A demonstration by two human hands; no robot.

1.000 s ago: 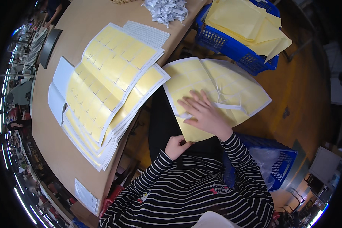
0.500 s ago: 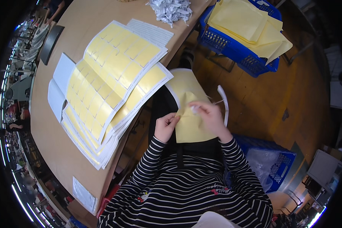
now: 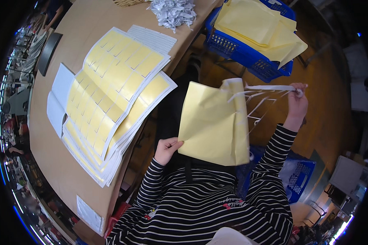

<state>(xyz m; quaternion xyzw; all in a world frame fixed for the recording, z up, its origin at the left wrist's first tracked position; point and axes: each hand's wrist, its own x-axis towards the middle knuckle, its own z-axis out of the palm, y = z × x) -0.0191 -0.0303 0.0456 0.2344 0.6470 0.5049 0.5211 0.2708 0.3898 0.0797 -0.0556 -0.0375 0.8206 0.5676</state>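
My left hand (image 3: 167, 150) pinches the lower left edge of a yellow sheet (image 3: 210, 122) above my lap. The sheet is creased, and its right side bends upward. Out to the right, my raised right hand (image 3: 297, 102) is closed on thin white waste strips (image 3: 270, 87), which stretch back toward the sheet's right edge. Whether every strip is still joined to the sheet I cannot tell. Left of my hands, a stack of yellow sheets with white borders and cut lines (image 3: 106, 94) lies fanned on the table, some folded over.
The brown table (image 3: 45, 134) runs along my left. A heap of white paper scraps (image 3: 173, 13) sits at its far end. Beyond my knees stands a blue basket (image 3: 221, 43) filled with yellow sheets (image 3: 249, 22). Another blue crate (image 3: 300, 177) is low at my right.
My right hand has swung outward to the right, drawing the white strips away from the sheet. The left hand shifted slightly left and down, and the sheet lifted and turned.
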